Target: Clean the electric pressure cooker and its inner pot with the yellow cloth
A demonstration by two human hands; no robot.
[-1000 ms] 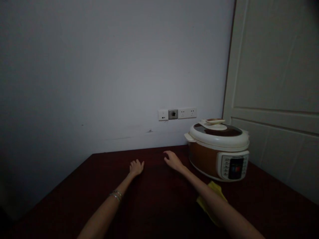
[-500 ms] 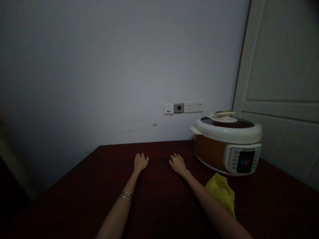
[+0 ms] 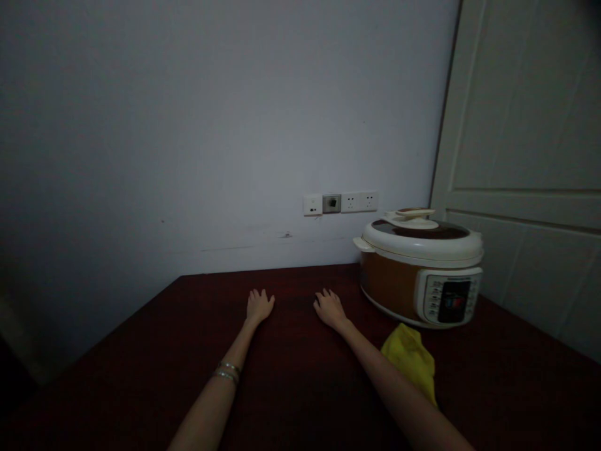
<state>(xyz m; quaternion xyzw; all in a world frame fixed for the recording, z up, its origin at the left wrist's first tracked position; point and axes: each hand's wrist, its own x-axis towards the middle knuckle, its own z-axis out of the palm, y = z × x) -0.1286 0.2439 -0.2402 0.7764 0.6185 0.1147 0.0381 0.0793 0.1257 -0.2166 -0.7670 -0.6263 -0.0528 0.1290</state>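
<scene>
Both my hands lie palm down on a dark red table (image 3: 286,376). My left hand (image 3: 259,307) is flat with its fingers spread and holds nothing; bracelets (image 3: 228,371) circle that wrist. My right hand (image 3: 330,309) also rests flat, fingers apart, a short way to the right. Nearest to it stands an electric cooker (image 3: 422,272) with a brown body, a white lid rim and a control panel at the front. A crumpled yellow cloth (image 3: 412,360) lies in front of the cooker, partly hidden behind my right forearm.
A pale wall (image 3: 235,125) rises behind the table's back edge. Wall sockets (image 3: 359,202) and a grey switch plate (image 3: 332,203) sit low on it, behind the cooker. On the right, a white panelled door (image 3: 526,150) stands close beside the table.
The whole view has shifted slightly, so everything appears a little further left. My hands keep their flat pose on the table, and the cooker and cloth have not moved.
</scene>
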